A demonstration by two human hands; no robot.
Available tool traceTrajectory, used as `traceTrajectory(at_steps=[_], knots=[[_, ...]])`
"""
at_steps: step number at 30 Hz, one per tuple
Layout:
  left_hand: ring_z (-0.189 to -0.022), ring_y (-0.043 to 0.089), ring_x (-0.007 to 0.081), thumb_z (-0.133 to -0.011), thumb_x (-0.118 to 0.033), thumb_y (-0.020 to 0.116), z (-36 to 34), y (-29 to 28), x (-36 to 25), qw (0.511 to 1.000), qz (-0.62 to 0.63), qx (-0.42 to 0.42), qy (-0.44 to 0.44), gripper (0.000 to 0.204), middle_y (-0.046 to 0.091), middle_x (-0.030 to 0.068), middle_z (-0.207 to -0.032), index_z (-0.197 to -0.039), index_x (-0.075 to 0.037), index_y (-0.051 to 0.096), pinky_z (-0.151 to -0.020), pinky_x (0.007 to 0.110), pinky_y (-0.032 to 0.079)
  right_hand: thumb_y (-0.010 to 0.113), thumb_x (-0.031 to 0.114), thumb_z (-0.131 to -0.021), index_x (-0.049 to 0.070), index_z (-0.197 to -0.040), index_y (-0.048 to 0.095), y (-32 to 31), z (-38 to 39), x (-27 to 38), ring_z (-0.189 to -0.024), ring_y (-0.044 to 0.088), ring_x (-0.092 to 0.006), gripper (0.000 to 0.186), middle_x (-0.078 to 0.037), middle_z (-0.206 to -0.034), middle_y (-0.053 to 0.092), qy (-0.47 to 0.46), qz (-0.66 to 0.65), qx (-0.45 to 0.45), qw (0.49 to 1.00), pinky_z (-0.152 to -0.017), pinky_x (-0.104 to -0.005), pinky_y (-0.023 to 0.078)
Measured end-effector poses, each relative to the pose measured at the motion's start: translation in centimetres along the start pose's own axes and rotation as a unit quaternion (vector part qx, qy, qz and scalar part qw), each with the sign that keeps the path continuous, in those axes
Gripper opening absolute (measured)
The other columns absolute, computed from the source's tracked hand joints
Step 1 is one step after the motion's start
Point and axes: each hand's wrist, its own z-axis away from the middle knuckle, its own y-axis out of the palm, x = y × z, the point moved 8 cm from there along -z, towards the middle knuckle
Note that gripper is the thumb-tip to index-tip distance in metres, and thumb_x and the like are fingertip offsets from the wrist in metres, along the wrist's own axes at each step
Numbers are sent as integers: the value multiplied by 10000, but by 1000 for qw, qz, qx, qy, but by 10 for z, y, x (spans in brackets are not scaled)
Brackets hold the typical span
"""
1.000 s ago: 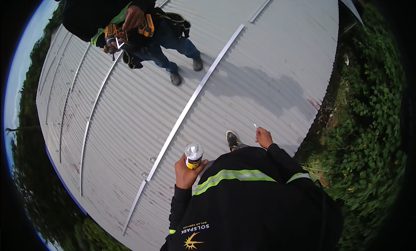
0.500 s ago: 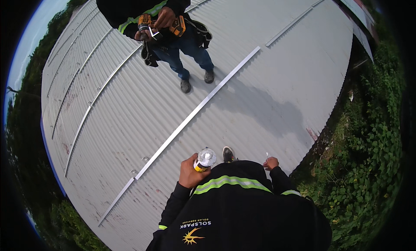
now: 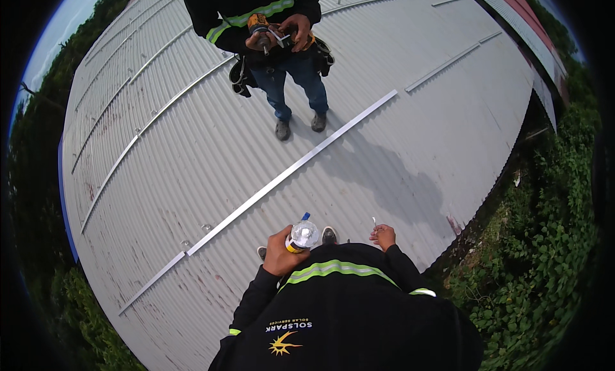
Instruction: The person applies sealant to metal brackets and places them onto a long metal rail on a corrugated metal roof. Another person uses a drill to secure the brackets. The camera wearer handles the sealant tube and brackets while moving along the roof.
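Observation:
My left hand (image 3: 282, 254) is wrapped round a cylindrical container (image 3: 303, 234) with a shiny silvery-clear top and a yellow and black label. Just beyond the container shows a small blue piece (image 3: 305, 216); whether it is joined to it I cannot tell. Off to the right, my right hand (image 3: 384, 237) pinches a thin, short white piece (image 3: 374, 222), too small to name. Both hands are in front of my dark jacket, above the roof.
Across the corrugated metal roof (image 3: 192, 147) runs a long silver rail (image 3: 288, 172). Beyond it a co-worker stands with a yellow-black cordless drill (image 3: 259, 28) and a small metal bracket (image 3: 280, 38). More rails lie farther off. The roof edge (image 3: 493, 172) drops to green bushes (image 3: 538, 243) at right.
The whole view has shifted. My right hand has come a little nearer the left, still pinching the white piece. The blue piece shows more clearly. The co-worker's hands have shifted round the drill and bracket.

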Motion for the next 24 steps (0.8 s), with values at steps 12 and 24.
traceTrajectory(at_steps=[12, 24], knots=[[-764, 741, 302, -659, -88, 823, 5, -26, -38, 998, -48, -31, 25, 352, 713, 158, -811, -964, -7, 668, -717, 348, 556, 664, -5, -961, -54, -1108, 732, 95, 233, 373, -736, 681, -148, 170, -116, -950, 725, -416, 52, 201, 885, -695, -277, 549], [-677, 676, 358, -600, -99, 820, 29, -42, -62, 986, -140, -70, 50, 362, 674, 155, -745, -916, -28, 657, -647, 412, 537, 702, -44, -885, -20, -1042, 743, 115, 321, 414, -699, 688, -221, 164, -129, -844, 713, -535, 148, 201, 807, -634, -311, 528]])
